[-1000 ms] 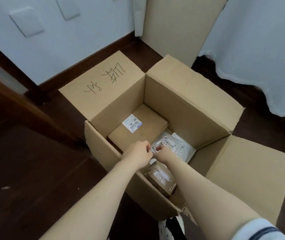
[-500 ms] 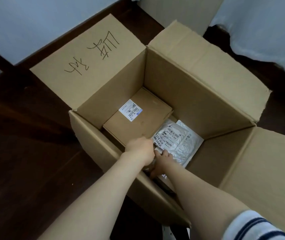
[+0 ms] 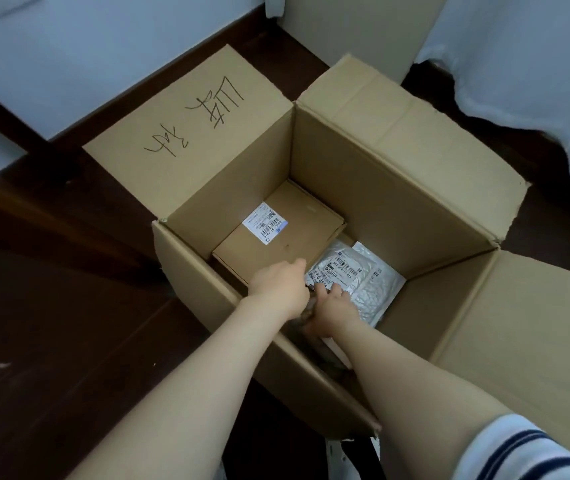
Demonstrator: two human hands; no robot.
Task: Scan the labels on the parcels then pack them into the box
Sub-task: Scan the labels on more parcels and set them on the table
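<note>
Inside the open brown cardboard box, a flat labelled brown carton and silver bubble mailer lie packed. The left hand and right hand, close together, press a third small parcel down by the near wall; their grip cannot be told.

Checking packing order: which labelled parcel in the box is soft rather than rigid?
The silvery bubble mailer by the right hand, crinkled and shiny; the brown cardboard parcel beside it is a stiff box.
</note>
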